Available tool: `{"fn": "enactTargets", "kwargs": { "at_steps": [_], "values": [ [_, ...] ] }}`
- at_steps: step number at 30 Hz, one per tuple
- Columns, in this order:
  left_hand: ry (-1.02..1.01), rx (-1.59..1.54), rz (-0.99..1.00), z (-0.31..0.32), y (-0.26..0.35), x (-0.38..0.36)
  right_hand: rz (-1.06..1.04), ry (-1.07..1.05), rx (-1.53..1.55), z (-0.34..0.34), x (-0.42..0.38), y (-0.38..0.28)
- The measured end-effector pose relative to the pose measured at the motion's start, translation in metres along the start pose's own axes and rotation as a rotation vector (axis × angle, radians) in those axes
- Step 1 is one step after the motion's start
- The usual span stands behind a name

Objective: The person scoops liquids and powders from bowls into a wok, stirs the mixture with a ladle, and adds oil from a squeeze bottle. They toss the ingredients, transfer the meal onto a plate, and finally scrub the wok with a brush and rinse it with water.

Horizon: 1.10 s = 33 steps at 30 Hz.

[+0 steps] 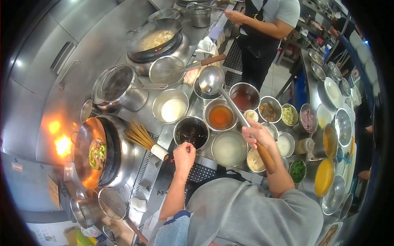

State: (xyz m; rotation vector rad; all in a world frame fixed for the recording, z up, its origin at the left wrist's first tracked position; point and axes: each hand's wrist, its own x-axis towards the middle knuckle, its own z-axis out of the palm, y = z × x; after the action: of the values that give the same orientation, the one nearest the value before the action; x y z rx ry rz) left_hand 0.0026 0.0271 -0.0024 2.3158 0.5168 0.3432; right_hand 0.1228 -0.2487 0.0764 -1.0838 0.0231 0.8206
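My right hand (260, 135) is wrapped round the wooden end of a long ladle (211, 78). The ladle's steel bowl hangs above the sauce pots, between a wire strainer and a pot of reddish liquid. Fingers pinched together, my left hand (184, 156) is at the near rim of a pot of dark sauce (191, 132); whatever it may hold is hidden. Close to that hand lies a bamboo wok brush (141, 136). Beyond it, a wok (84, 153) with meat and green vegetables (97, 154) sits tilted on a burner, flames at its far side.
Pots of amber sauce (221, 117), cloudy liquid (230, 148) and white liquid (172, 108) crowd the counter. A second wok (154, 39) steams at the back. Another person (262, 33) stands there. Ingredient bowls, including chopped greens (297, 170), line the right side.
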Motion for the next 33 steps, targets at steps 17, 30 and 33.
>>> {"fn": "enactTargets", "kwargs": {
  "at_steps": [17, 30, 33],
  "values": [
    [-0.125, 0.447, -0.112, -0.020, -0.009, 0.027, -0.027, 0.008, -0.238, -0.004, 0.011, 0.001],
    [-0.107, 0.406, -0.139, -0.024, -0.004, 0.025, 0.017, -0.001, -0.224, -0.006, 0.012, -0.003],
    [-0.099, 0.397, -0.137, -0.025, -0.004, 0.024, 0.016, 0.003, -0.166, -0.004, 0.005, -0.006]
  ]
}}
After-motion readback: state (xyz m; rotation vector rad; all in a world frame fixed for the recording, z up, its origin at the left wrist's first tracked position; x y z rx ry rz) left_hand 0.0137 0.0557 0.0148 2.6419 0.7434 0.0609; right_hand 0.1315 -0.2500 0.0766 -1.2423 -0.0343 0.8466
